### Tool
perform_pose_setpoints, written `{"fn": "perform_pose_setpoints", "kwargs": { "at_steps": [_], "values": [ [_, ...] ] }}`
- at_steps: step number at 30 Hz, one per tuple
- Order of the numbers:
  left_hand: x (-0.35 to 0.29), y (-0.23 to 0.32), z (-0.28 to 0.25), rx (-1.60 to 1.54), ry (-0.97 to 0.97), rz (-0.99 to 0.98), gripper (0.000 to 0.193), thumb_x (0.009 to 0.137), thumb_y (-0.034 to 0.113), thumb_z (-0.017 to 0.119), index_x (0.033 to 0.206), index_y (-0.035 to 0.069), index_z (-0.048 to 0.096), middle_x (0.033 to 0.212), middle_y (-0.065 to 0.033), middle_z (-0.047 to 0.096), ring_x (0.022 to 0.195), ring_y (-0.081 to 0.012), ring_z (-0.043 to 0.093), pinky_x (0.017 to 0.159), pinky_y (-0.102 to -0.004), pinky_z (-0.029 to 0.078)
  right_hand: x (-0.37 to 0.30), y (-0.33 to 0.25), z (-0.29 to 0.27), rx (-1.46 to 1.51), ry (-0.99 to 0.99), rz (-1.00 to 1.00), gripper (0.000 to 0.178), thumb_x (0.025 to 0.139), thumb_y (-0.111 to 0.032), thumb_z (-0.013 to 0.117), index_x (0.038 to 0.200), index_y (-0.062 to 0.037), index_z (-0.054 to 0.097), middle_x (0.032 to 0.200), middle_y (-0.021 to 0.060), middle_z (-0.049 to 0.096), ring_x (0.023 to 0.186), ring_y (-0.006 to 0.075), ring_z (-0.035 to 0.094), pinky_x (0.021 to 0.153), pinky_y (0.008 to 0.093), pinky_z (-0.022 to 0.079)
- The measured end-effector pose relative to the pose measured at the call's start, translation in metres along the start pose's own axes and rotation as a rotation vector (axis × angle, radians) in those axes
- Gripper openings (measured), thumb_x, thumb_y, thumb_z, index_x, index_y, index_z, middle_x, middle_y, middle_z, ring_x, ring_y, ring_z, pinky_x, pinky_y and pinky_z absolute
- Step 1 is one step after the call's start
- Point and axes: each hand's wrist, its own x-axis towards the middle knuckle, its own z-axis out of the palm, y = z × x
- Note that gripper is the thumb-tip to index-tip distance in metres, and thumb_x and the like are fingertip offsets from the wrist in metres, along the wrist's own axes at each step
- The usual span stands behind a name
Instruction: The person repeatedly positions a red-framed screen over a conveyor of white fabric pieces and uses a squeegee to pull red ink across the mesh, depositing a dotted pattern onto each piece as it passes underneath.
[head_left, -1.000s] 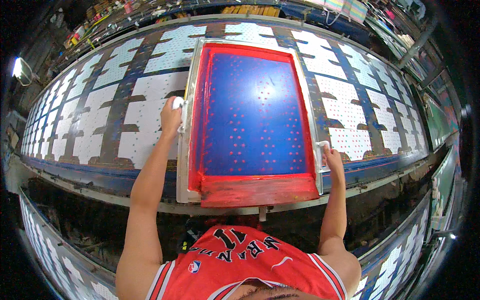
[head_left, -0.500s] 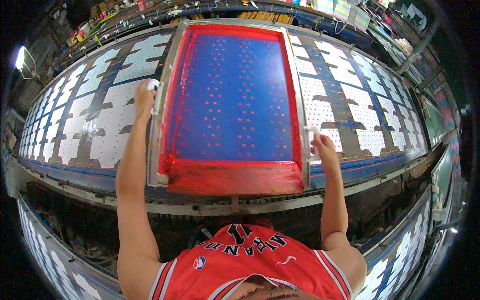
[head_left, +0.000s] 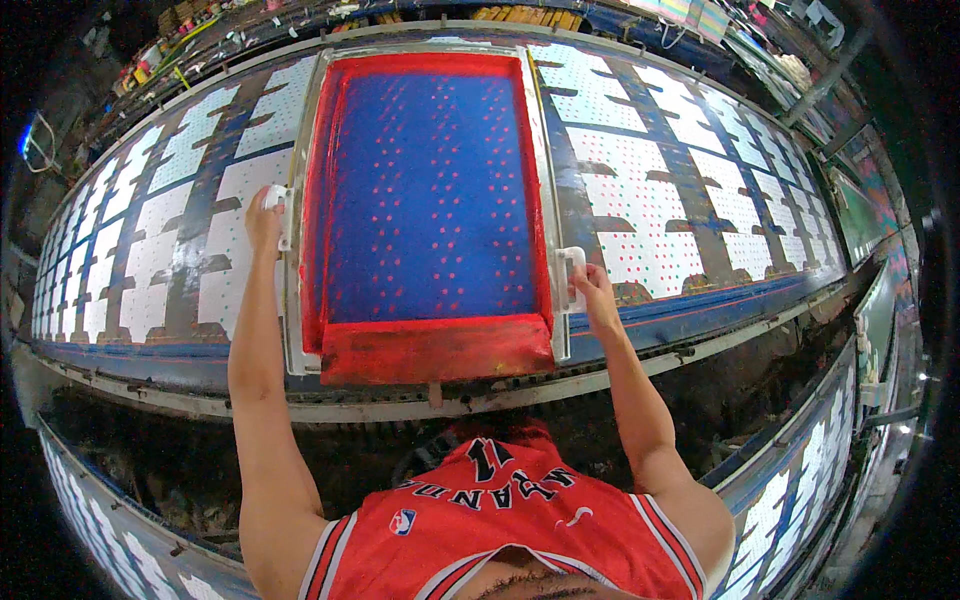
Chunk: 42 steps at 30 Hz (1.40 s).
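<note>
A screen-printing frame [head_left: 540,150] with blue mesh [head_left: 430,200] and red ink round its margins lies over the long table in front of me. Rows of small pinkish-red dots run across the mesh. My left hand [head_left: 263,222] is closed round the white handle [head_left: 275,197] on the frame's left side. On the other side my right hand [head_left: 596,293] grips a second white handle [head_left: 572,268], lower down. A red-stained flap [head_left: 437,352] covers the frame's near end. Whatever lies under the frame is mostly hidden.
White cut pieces [head_left: 640,215] with coloured dots lie in rows on the dark table [head_left: 575,215] at both sides. A rail [head_left: 420,408] runs along its near edge. Behind me stands another table with white pieces [head_left: 130,555]. Cluttered shelving [head_left: 330,28] lines the back.
The frame has shifted left with both my hands on its handles. More of the red-dotted white pieces now show to its right.
</note>
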Motion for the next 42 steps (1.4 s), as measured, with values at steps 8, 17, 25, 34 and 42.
{"fn": "perform_pose_setpoints", "kwargs": {
  "at_steps": [8,17,25,34,42],
  "values": [
    [-0.049,-0.003,0.002,-0.033,-0.063,-0.192,0.05,0.082,-0.002,0.07,0.131,0.006,0.066,0.099,-0.0166,0.074,0.076,-0.0229,0.068,0.066,-0.036,0.051,-0.013,0.005,-0.013,-0.093,0.087,0.062,0.061,0.095,-0.043,0.07,0.127,0.0055,0.053,0.106,0.0092,0.063,0.092,0.0157,0.059,0.082,0.0327,0.047],
    [-0.047,-0.056,0.025,0.003,0.032,0.078,0.049,0.081,-0.001,0.072,0.129,0.005,0.065,0.101,-0.0149,0.073,0.07,-0.023,0.066,0.061,-0.0371,0.051,-0.016,0.002,-0.026,-0.089,-0.014,0.078,0.055,0.097,-0.041,0.068,0.124,0.0035,0.051,0.098,0.0069,0.06,0.083,0.0136,0.057,0.076,0.0305,0.048],
    [-0.069,-0.024,0.011,0.102,-0.055,-0.166,0.048,0.082,0.003,0.073,0.129,0.008,0.066,0.106,-0.0146,0.072,0.076,-0.0246,0.067,0.066,-0.0372,0.053,-0.003,0.01,-0.031,-0.189,-0.1,0.1,0.067,0.094,-0.047,0.07,0.126,0.0066,0.045,0.097,0.0107,0.061,0.08,0.016,0.059,0.067,0.0304,0.049],
    [-0.065,-0.05,0.014,0.178,-0.044,-0.059,0.055,0.084,0.011,0.07,0.137,0.015,0.06,0.093,-0.0144,0.071,0.061,-0.0208,0.062,0.055,-0.0374,0.05,-0.002,0.011,-0.028,-0.342,-0.102,0.133,0.076,0.092,-0.049,0.071,0.132,0.0076,0.04,0.114,0.0219,0.062,0.1,0.0259,0.065,0.08,0.0367,0.054],
    [-0.073,-0.023,0.014,0.19,-0.146,-0.27,0.055,0.088,0.011,0.065,0.141,0.024,0.055,0.099,-0.0136,0.071,0.069,-0.0224,0.067,0.059,-0.0373,0.055,-0.002,0.01,-0.025,-0.451,-0.091,0.078,0.066,0.097,-0.04,0.065,0.131,0.0102,0.039,0.12,0.0298,0.061,0.109,0.0372,0.064,0.095,0.0437,0.05]
  ]
}}
